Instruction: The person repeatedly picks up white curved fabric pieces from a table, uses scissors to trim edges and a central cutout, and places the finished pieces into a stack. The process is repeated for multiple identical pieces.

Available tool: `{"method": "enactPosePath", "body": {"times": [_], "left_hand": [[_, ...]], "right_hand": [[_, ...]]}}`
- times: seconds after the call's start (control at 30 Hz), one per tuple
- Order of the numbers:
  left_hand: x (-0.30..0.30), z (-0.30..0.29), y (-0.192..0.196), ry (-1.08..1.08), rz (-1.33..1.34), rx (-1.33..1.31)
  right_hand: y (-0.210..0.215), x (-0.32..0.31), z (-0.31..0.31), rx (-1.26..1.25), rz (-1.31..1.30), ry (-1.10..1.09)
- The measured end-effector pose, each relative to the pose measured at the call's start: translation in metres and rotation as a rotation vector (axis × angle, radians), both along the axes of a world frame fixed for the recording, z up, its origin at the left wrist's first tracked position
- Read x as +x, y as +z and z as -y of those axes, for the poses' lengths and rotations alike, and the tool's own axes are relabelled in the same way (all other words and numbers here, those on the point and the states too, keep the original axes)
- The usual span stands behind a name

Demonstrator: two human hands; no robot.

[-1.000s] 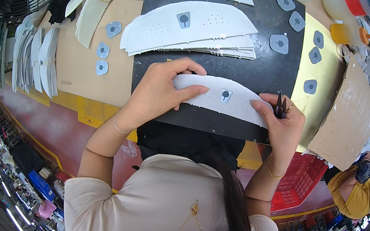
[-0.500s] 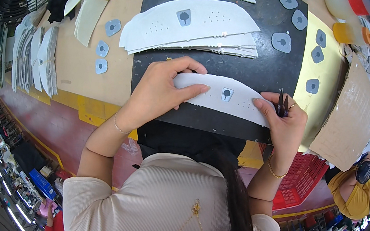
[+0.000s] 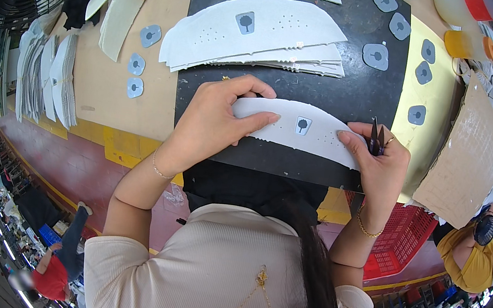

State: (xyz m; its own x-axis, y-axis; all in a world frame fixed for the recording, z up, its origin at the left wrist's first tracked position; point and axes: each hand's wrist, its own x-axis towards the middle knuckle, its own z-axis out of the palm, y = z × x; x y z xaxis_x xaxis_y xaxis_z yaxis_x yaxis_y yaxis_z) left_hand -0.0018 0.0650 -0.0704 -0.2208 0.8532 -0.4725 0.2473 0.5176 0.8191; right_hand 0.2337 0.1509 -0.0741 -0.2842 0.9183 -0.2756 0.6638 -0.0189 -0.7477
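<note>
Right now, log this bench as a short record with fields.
left hand: pressing down the left end of the white curved panel
right hand: pinching the panel's right end, small dark snips held in the fingers
panel: lies on the black mat, grey patch on it
behind: stack of white panels
mat's right side: loose grey patches
</note>
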Motion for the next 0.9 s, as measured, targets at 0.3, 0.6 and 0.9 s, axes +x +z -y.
{"method": "enactPosePath", "body": {"times": [0.3, 0.6, 0.9], "left_hand": [[-0.0013, 0.0004, 0.0007, -0.031, -0.027, 0.003], [-0.0002, -0.0001, 0.0007, -0.022, -0.015, 0.002], [0.0011, 0.0038, -0.0066, -0.039, -0.079, 0.077]], "right_hand": [[-0.0014, 0.0006, 0.0, 0.022, 0.003, 0.011], [0.0, -0.0003, 0.0004, 0.022, 0.004, 0.012], [0.0035, -0.0052, 0.0029, 0.095, 0.019, 0.062]]}}
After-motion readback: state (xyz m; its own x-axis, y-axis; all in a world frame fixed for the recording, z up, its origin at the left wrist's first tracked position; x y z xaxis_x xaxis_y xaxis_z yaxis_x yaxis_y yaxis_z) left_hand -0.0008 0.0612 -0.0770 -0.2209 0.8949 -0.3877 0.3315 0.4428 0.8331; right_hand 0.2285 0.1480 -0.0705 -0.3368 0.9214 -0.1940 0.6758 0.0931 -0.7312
